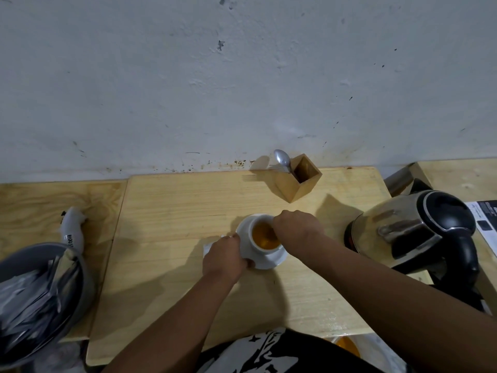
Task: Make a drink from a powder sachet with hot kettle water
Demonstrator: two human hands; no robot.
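Note:
A white cup (256, 247) of orange-brown drink stands on a white saucer (271, 261) in the middle of the wooden board. My left hand (224, 258) grips the saucer's left rim, thumb on top. A white scrap of paper, perhaps the sachet (209, 247), pokes out from under that hand. My right hand (294, 227) hovers over the cup's far right rim, fingers curled down toward the drink. Whether they pinch anything is hidden. The steel kettle (408, 232) with a black handle stands to the right.
A wooden holder (298, 181) with a spoon (282, 160) stands at the back by the wall. A grey bowl of sachets (40, 300) sits at the left, with a white crumpled packet (72, 227) behind it. An orange-filled container (348, 345) is at the bottom right.

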